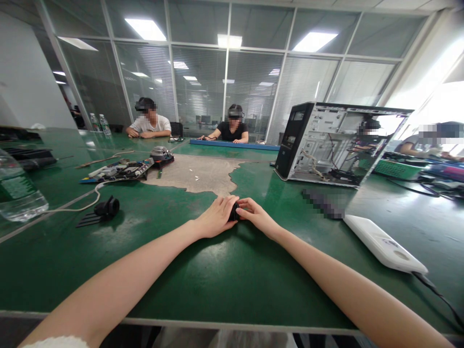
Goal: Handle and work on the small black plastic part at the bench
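Note:
A small black object (234, 212) sits between my two hands near the middle of the green table (217, 285); mostly covered, its kind does not show. My left hand (217, 216) curls over it from the left, with the fingers wrapped along its top. From the right, my right hand (256, 216) has thumb and fingertips closed against the same object. To the left lies a black plastic piece (103, 211) with a round ring and long prongs. Beyond my hands, a patch of bare brown tabletop (199, 174) shows where the green surface is torn away.
An opened computer case (326, 145) stands at the right, with a white power bank (384, 244) and cable nearer me. Circuit boards (123, 169) and a metal-topped cooler (162, 153) lie back left, beyond a water bottle (20, 188). Several people sit around the table.

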### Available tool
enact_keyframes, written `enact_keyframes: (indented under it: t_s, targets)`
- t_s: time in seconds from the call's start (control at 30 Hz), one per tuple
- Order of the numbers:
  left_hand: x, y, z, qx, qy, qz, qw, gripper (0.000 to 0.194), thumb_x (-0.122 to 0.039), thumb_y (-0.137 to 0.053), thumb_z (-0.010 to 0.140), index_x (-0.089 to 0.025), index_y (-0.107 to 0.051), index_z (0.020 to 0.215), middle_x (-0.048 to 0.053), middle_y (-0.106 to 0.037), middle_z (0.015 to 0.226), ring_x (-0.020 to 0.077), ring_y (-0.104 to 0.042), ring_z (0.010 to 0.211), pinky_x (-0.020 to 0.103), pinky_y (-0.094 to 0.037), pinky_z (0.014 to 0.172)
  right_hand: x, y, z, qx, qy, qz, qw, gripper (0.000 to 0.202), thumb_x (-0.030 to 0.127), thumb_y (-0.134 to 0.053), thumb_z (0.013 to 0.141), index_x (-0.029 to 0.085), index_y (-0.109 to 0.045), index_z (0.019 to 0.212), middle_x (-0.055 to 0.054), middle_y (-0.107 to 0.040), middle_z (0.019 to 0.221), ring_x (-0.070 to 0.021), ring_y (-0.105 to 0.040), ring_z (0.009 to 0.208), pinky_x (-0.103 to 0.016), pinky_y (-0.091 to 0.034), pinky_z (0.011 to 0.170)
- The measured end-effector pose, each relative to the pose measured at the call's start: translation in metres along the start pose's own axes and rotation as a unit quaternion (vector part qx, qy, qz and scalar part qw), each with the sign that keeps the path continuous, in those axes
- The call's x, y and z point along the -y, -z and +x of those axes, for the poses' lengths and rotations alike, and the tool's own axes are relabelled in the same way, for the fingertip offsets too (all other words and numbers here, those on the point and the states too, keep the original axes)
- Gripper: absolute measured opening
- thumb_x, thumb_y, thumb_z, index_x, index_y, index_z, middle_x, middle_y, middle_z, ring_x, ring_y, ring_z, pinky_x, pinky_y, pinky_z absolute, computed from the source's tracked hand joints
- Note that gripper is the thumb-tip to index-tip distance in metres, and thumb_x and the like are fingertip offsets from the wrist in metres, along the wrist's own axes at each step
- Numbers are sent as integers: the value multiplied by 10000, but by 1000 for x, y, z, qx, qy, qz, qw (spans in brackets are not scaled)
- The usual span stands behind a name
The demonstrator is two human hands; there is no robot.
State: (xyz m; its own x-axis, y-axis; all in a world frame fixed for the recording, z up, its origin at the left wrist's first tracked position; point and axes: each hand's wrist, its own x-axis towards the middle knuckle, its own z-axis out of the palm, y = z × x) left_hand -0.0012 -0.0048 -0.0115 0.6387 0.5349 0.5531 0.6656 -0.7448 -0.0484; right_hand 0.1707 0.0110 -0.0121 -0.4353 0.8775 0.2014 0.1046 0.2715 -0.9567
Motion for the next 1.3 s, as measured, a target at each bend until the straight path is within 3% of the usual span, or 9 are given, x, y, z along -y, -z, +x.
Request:
enact_keyframes:
  t_s: [0.3,0.5,0.73,1.0,1.3]
  targets:
    - [0,1,-1,1,0,-3,1000,579,-293,-492,777,-105,-203,1242,168,-364,1219,276,-399,1079,443,-327,899,3,4,-3,63,40,25,997,361,294,-661,631,225,-415,886,18,-558,836,-121,-550,804,-314,-436,766]
    - [-1,1,0,2,1,-8,1000,580,-297,-491,778,-105,-202,1242,168,-362,1220,279,-395,1090,447,-322,909,4,0,-3,21,21,7,1000,257,376,-556,719,225,-441,894,9,-553,842,-113,-543,761,-287,-456,687]
    - [0,1,0,-2,7,-18,1000,579,-289,-505,768,-112,-210,1234,157,-371,1210,275,-399,1081,442,-337,900,-1,0,0,10,1,6,1000,299,370,-573,707,204,-463,929,-15,-549,887,-122,-547,784,-308,-452,727]
    - [0,0,-1,-5,8,-23,1000,584,-272,-524,756,-130,-210,1228,142,-387,1204,267,-427,1028,441,-364,867,4,2,-3,54,41,23,997,356,322,-660,628,224,-437,888,10,-562,853,-127,-551,805,-315,-442,756]
    - [0,0,-1,-3,6,-18,1000,592,-272,-521,759,-123,-202,1235,141,-387,1201,266,-426,1011,428,-369,862,0,-1,-2,-1,9,5,1000,281,370,-572,706,217,-460,913,-3,-551,859,-118,-549,756,-301,-456,700]
